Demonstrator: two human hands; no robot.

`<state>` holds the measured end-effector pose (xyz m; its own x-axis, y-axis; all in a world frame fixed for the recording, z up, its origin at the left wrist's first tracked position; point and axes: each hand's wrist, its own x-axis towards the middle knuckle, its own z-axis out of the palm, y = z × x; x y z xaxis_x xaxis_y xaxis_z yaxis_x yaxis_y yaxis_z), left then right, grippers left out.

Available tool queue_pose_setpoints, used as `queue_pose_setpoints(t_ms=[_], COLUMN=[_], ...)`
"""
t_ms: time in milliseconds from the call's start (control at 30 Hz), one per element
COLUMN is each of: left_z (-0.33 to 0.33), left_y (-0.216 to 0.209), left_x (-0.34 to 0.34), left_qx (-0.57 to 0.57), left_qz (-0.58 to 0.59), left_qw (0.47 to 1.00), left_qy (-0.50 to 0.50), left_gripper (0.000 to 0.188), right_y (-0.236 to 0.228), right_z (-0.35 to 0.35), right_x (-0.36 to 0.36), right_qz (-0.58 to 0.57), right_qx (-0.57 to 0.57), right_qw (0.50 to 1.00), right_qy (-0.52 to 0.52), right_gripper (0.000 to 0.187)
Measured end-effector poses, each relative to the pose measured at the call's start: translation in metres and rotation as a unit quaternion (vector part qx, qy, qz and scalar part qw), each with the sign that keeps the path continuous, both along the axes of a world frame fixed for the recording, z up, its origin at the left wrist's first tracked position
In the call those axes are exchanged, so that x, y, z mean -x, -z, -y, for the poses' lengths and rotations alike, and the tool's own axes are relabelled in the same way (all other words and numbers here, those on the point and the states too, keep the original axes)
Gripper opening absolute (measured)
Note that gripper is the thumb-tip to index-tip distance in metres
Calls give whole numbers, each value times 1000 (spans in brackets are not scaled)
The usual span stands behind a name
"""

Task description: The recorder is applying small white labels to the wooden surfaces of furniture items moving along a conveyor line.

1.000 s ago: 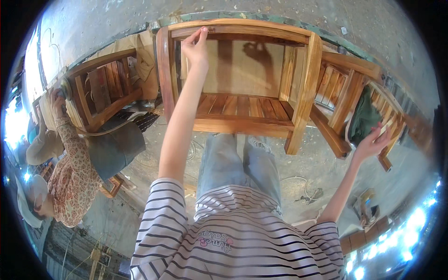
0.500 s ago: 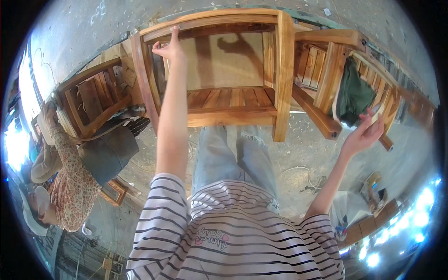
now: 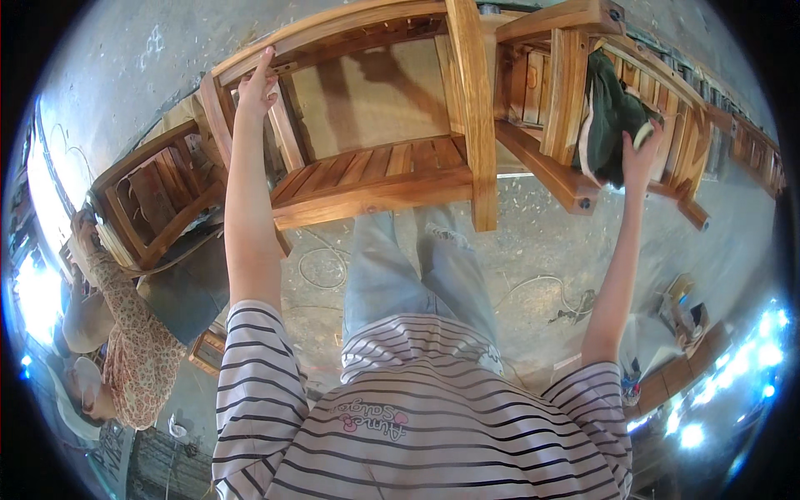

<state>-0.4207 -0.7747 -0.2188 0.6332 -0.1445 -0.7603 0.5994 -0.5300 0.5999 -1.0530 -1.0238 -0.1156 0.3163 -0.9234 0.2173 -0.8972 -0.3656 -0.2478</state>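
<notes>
A wooden armchair (image 3: 375,204) with a slatted part and a pale panel stands in front of me. My left hand (image 3: 259,90) is at its upper left rail, one finger stretched along the wood and the others loosely bent; nothing shows in it. On the right, my right hand (image 3: 640,158) grips a small pale pad (image 3: 643,135) between thumb and fingers. It is beside a dark green cloth (image 3: 615,125) draped over a second wooden chair (image 3: 568,100). What the pad is made of I cannot make out.
Left of me a co-worker in a patterned sleeve (image 3: 125,292) works at another wooden chair (image 3: 158,187). A thin cable (image 3: 533,283) lies on the concrete floor. Boxes (image 3: 679,375) stand at lower right, and more slatted furniture (image 3: 754,158) is at far right.
My right hand has moved up and left to the green cloth with the pale pad. My left hand has slid left along the rail. The view has shifted, and the armchair appears turned.
</notes>
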Motion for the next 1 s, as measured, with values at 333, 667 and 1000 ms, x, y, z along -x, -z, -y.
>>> queue_pose_setpoints(t_ms=[333,667,1000], left_z=[-6,44,98], left_y=[3,-146,-143], left_x=[-2,205,244], left_qx=[112,339,428], left_qz=[-83,-200,135], left_qw=[990,884,870], left_qy=[-22,253,206], left_gripper=[48,84,34], right_y=[-75,-188,-168], right_z=[-25,-143,-186], right_x=[-28,-167,-165], right_qz=[167,393,538], right_qx=[-72,-216,-318], right_qw=[981,894,780], right_qy=[72,-16,31], right_gripper=[63,77,47])
